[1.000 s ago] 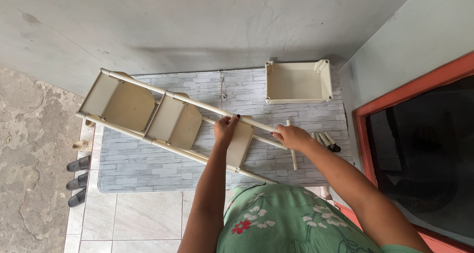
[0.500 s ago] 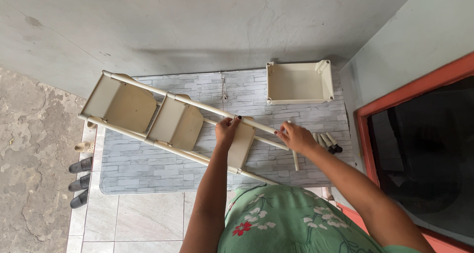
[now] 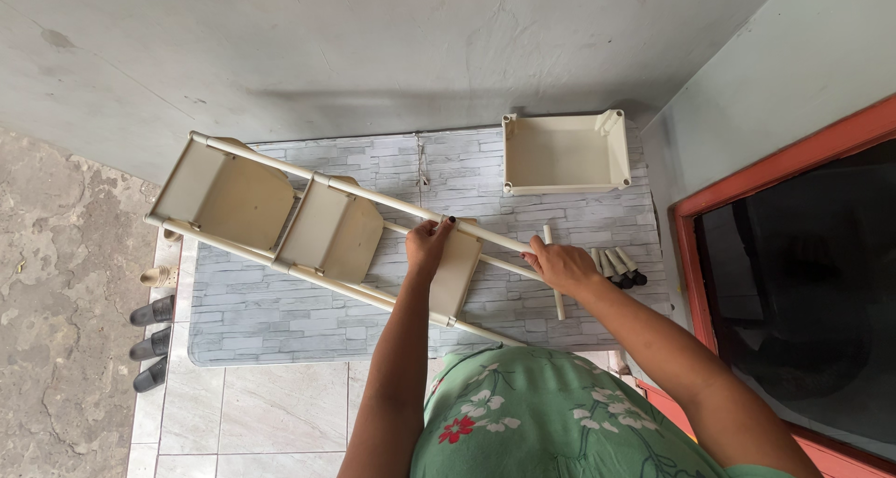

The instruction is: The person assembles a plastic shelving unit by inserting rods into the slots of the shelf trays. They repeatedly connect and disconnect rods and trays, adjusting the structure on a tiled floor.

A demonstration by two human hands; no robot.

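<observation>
Left hand (image 3: 428, 245) was closed over the upper pole and nearest tray of the cream plastic three-tray shelf rack (image 3: 317, 231), lying tilted across the grey brick-pattern floor mat (image 3: 271, 324). Right hand (image 3: 560, 265) pinched the same pole's lower end, as half a second earlier; little had shifted, so the joint seemed unseated. Right of the rack: one loose cream pole (image 3: 554, 282), several short cream tubes (image 3: 616, 263). Above these: a separate cream square tray (image 3: 564, 151). Left of the rack: dark sandals (image 3: 149, 343).
</observation>
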